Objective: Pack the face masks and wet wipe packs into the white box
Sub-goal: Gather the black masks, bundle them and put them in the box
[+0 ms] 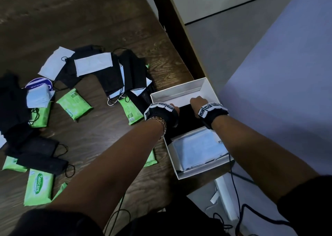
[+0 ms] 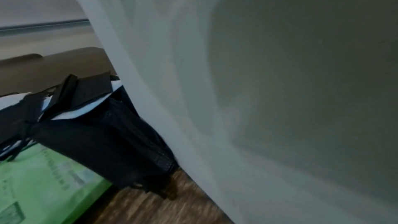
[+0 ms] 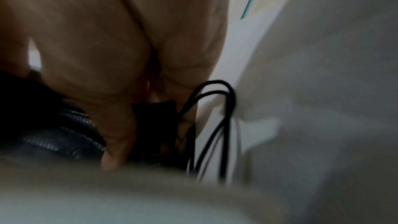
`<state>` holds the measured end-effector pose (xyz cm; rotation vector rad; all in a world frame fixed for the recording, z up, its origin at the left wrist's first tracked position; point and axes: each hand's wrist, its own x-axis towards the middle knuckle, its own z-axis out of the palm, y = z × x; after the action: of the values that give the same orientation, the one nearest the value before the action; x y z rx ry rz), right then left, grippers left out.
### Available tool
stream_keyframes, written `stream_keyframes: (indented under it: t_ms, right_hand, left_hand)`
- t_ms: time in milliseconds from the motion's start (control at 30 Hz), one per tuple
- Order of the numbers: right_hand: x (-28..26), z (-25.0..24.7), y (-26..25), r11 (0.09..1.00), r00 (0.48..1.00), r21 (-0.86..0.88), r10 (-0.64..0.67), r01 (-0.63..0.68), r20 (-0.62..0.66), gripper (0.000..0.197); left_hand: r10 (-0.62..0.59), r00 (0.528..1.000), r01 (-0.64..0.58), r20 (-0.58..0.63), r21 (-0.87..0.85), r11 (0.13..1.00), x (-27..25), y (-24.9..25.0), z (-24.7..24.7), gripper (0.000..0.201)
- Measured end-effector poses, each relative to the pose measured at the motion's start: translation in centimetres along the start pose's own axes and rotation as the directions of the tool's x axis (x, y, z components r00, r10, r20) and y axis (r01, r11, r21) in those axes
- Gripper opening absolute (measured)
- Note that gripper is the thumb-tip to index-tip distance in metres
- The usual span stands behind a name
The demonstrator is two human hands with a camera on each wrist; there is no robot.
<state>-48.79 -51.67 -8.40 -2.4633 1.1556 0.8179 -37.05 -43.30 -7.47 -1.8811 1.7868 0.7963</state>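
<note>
The white box [image 1: 179, 90] stands open at the table's right edge. Pale blue face masks [image 1: 197, 146] lie in its near half. A stack of black masks [image 1: 186, 117] fills its middle. My right hand [image 1: 196, 101] grips the right end of that stack; in the right wrist view its fingers [image 3: 112, 142] curl round the black masks [image 3: 53, 139], with ear loops [image 3: 224, 125] hanging beside them. My left hand [image 1: 174, 108] bends its fingers down over the stack's left end, fingertips hidden. The left wrist view shows only the box wall [image 2: 172, 91].
Loose black and white masks [image 1: 111, 74] and several green wet wipe packs [image 1: 74, 103] lie scattered on the dark wooden table [image 1: 107, 20] left of the box. More black masks [image 2: 96, 142] lean on the box's outer wall. Cables [image 1: 237, 199] hang off the table edge at lower right.
</note>
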Motion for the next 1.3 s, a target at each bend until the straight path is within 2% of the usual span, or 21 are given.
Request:
stream_keyframes:
  t_ms: [67,233,300,400,467,500,533,600,667,733,767,833,900,933,1000,1100,1167,1233,1300]
  right_hand:
    - [-0.2,0.0,-0.2,1.0,0.999,0.0,-0.024,0.024,-0.027,0.015]
    - [-1.1,-0.8,-0.6,0.997,0.989,-0.039,-0.071,0.066,-0.126,0.018]
    - [-1.7,-1.1,-1.0,0.996,0.99,-0.07,-0.07,0.062,-0.123,0.023]
    - [-2.6,-1.2,-1.2,0.996,0.989,-0.083,-0.018,0.007,-0.144,0.024]
    - [-2.7,-1.6,-1.2,0.997,0.978,-0.071,0.007,-0.023,-0.209,0.021]
    - [-2.7,-1.9,-1.5,0.996,0.971,-0.085,-0.005,-0.016,-0.241,0.02]
    - [-2.7,-2.2,-2.0,0.994,0.971,-0.109,-0.031,0.005,-0.239,0.02]
    - [-2.5,-2.2,-2.8,0.99,0.984,-0.112,-0.105,0.089,-0.143,0.023]
    - [-2.4,-1.8,-3.4,0.982,0.987,-0.102,-0.16,0.159,-0.002,0.032]
    - [-2.4,-1.4,-3.7,0.978,0.984,-0.118,-0.163,0.171,0.072,0.036]
    - [-2.6,-1.5,-3.8,0.981,0.986,-0.112,-0.152,0.16,0.075,0.035]
    - [-3.3,-2.7,-4.0,0.99,0.994,-0.09,-0.108,0.11,0.033,0.031]
    - [-3.9,-5.0,-4.5,0.997,0.995,-0.049,-0.069,0.066,-0.074,0.033]
    - [-4.4,-6.5,-5.1,0.999,0.99,-0.023,-0.052,0.049,-0.132,0.036]
    - [-5.3,-9.4,-7.1,0.999,0.965,0.023,-0.038,0.046,-0.261,0.034]
    - [-6.3,-12.5,-11.6,0.986,0.899,0.106,-0.071,0.129,-0.432,0.02]
    - [-6.3,-13.2,-15.4,0.968,0.867,0.13,-0.128,0.215,-0.482,0.015]
    - [-5.7,-12.9,-19.7,0.948,0.861,0.154,-0.174,0.278,-0.478,0.013]
    - [-4.8,-11.4,-24.5,0.927,0.888,0.195,-0.221,0.32,-0.404,0.018]
  left_hand:
    - [-0.049,0.998,0.05,0.028,-0.038,0.998,-0.5,0.4,-0.1,0.036]
    - [-0.062,0.997,0.06,-0.041,-0.044,0.997,-2.4,2.4,-0.9,0.033]
    - [-0.043,0.998,0.043,-0.04,-0.012,0.999,-1.9,2.4,0.4,0.05]
    - [-0.178,0.98,0.185,0.086,-0.077,0.98,3.5,1.3,4.8,0.099]
    - [-0.187,0.975,0.207,0.123,-0.175,0.963,10.8,0.2,10.5,0.114]
    - [-0.163,0.976,0.187,0.146,-0.168,0.968,10.9,0.3,10.5,0.118]
    - [-0.145,0.986,0.157,0.083,-0.161,0.974,10.9,0.7,10.6,0.118]
    - [-0.115,0.986,0.13,0.12,-0.125,0.984,9.0,1.0,8.7,0.109]
    - [-0.124,0.976,0.128,0.177,-0.013,0.992,5.6,1.3,4.8,0.079]
    - [-0.138,0.973,0.136,0.186,0.026,0.99,2.5,1.4,2.6,0.062]
    - [-0.149,0.972,0.143,0.182,0.046,0.989,1.3,1.6,1.7,0.06]
    - [-0.067,0.995,0.065,0.071,0.037,0.997,-0.6,1.3,0.6,0.058]
    - [0.014,0.999,-0.018,-0.034,-0.129,0.992,-3.0,0.5,-1.6,0.044]
    - [0.019,0.993,-0.046,-0.115,-0.238,0.97,-3.8,-0.4,-2.4,0.037]
    - [-0.028,0.967,-0.099,-0.251,-0.478,0.873,-5.6,-3.0,-3.5,0.026]
    - [-0.188,0.932,-0.145,-0.311,-0.792,0.593,-8.9,-8.5,-2.8,0.018]
    - [-0.311,0.892,-0.164,-0.329,-0.875,0.455,-11.8,-12.7,-1.4,0.023]
    - [-0.442,0.844,-0.086,-0.304,-0.89,0.447,-14.8,-17.3,1.3,0.022]
    - [-0.594,0.763,0.01,-0.256,-0.913,0.407,-17.6,-21.9,5.3,0.013]
